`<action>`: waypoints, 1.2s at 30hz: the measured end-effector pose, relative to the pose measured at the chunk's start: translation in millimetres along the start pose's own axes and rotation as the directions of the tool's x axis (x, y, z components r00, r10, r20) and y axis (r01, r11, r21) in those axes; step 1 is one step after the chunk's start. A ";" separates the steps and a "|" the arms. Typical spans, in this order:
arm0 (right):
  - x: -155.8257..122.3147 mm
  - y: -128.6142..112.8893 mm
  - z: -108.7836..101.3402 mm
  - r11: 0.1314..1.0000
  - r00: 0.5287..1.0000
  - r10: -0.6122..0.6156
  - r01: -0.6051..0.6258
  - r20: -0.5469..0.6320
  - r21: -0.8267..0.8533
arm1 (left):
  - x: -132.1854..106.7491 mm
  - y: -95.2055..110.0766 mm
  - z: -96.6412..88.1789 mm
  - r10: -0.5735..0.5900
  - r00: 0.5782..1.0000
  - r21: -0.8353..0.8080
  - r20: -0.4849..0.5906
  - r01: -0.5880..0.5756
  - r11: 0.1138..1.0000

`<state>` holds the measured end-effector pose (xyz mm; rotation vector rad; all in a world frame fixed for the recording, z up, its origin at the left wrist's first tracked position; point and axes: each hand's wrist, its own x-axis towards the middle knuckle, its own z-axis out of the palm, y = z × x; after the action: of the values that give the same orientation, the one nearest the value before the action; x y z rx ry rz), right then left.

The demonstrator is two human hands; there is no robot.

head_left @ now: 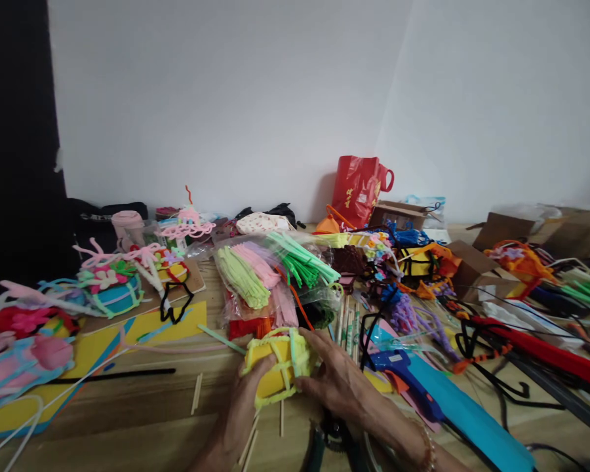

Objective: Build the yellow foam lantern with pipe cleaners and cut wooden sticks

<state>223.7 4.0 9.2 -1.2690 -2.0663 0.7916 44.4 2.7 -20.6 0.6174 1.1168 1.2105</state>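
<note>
Between my two hands is a small rounded yellow craft piece (268, 373), bound with a grid of pale lime pipe cleaners. My left hand (243, 403) grips its left side, thumb lying over the front. On the other side, my right hand (339, 377) has its fingers on the lime strips at the top and right edge. The underside and far side are hidden. A light-green pipe cleaner (221, 339) lies just left of the piece. Below my right hand are dark-handled pliers (333, 429), and a blue glue gun (406, 380) lies to the right.
Bagged pipe cleaners (246, 275) lie behind my hands. Finished-looking craft pieces (115, 295) crowd the left. Thin wooden sticks (196, 393) are scattered nearby. At right are a blue sheet (476, 413), a cardboard box (484, 275) and black cords. A red bag (356, 190) stands by the wall.
</note>
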 end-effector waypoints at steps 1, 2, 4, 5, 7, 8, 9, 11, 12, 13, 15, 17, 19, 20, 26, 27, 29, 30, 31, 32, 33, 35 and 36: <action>-0.4 -0.7 0.1 1.000 1.000 -0.003 0.003 -0.002 -0.003 | 0.8 -1.2 -1.1 0.003 1.000 0.000 0.014 -0.003 1.000; -1.2 -1.6 0.0 1.000 1.000 -0.007 0.007 -0.004 -0.002 | 1.2 -2.1 -2.0 0.011 1.000 0.002 0.028 -0.011 1.000; -3.1 -3.8 -1.5 1.000 1.000 -0.003 0.003 -0.001 0.009 | 0.2 -2.5 -2.3 0.038 0.998 0.007 0.048 -0.038 0.999; -4.1 -5.1 -2.7 1.000 1.000 0.006 -0.006 0.005 0.017 | -1.3 -1.7 -1.6 0.049 0.997 0.014 0.053 -0.050 0.999; -5.6 -7.7 -5.9 0.999 0.999 0.023 -0.023 0.022 0.031 | -6.1 1.9 1.8 0.069 0.995 0.029 0.072 -0.071 0.997; -5.9 -9.1 -7.7 0.999 0.999 0.029 -0.030 0.031 0.032 | -9.0 4.4 4.1 0.077 0.992 0.032 0.101 -0.081 0.996; -6.0 -10.4 -9.4 0.999 0.999 0.034 -0.035 0.036 0.028 | -12.0 7.0 6.6 0.086 0.987 0.031 0.137 -0.091 0.995; -5.8 -12.3 -12.0 0.999 0.999 0.039 -0.039 0.038 0.012 | -16.8 11.3 11.1 0.108 0.975 0.025 0.193 -0.115 0.993; -5.6 -12.8 -12.6 0.999 0.999 0.039 -0.039 0.035 0.006 | -18.2 12.5 12.6 0.114 0.972 0.023 0.207 -0.121 0.992; -5.4 -12.8 -12.7 0.999 0.999 0.038 -0.038 0.032 0.002 | -18.8 12.9 13.3 0.114 0.971 0.022 0.208 -0.122 0.992; -5.1 -11.6 -11.5 0.999 0.999 0.032 -0.032 0.028 0.003 | -17.9 11.6 12.7 0.108 0.976 0.029 0.189 -0.116 0.993; -4.8 -9.0 -9.3 1.000 0.999 0.023 -0.023 0.024 0.006 | -15.2 8.6 10.5 0.106 0.981 0.032 0.165 -0.112 0.993; -4.2 -5.8 -7.4 1.000 1.000 0.008 -0.008 0.019 0.007 | -12.3 5.9 8.0 0.104 0.983 0.025 0.152 -0.109 0.994; -3.5 -4.4 -6.9 1.000 1.000 -0.002 0.002 0.017 0.009 | -11.1 5.0 6.9 0.097 0.982 0.020 0.161 -0.101 0.995; 2.0 0.7 -8.3 0.999 1.000 0.022 -0.023 0.021 0.033 | -2.6 3.2 0.0 0.065 0.964 0.020 0.258 -0.073 0.997; 2.4 1.5 -8.2 0.999 0.999 0.026 -0.027 0.021 0.032 | -0.8 2.9 -1.0 0.064 0.969 0.033 0.240 -0.074 0.997; 2.5 3.5 -6.8 0.999 1.000 0.024 -0.025 0.008 0.024 | 2.6 2.4 -2.1 0.077 0.980 0.068 0.183 -0.091 0.994; 2.5 4.7 -5.7 1.000 1.000 0.024 -0.024 -0.005 0.015 | 3.7 2.5 -2.1 0.090 0.982 0.087 0.163 -0.105 0.991; 2.5 5.9 -4.5 1.000 1.000 0.026 -0.026 -0.016 0.004 | 4.4 2.9 -1.6 0.103 0.983 0.101 0.150 -0.119 0.988; 2.5 7.0 -3.3 0.999 0.999 0.031 -0.031 -0.025 -0.008 | 4.5 3.5 -0.9 0.112 0.983 0.111 0.144 -0.129 0.985; 2.7 7.7 -2.5 0.999 0.999 0.036 -0.036 -0.032 -0.016 | 4.0 4.5 0.1 0.117 0.983 0.114 0.139 -0.133 0.985; 3.3 7.9 -2.0 0.999 0.998 0.042 -0.043 -0.038 -0.021 | 1.9 6.8 2.4 0.126 0.985 0.114 0.121 -0.140 0.984; 3.6 7.2 -2.5 0.999 0.998 0.044 -0.045 -0.037 -0.016 | 0.7 7.8 3.4 0.134 0.985 0.114 0.107 -0.146 0.983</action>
<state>228.2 10.4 6.2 -1.3329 -2.0267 0.7666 44.2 6.2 -12.8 0.8529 1.0830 1.2240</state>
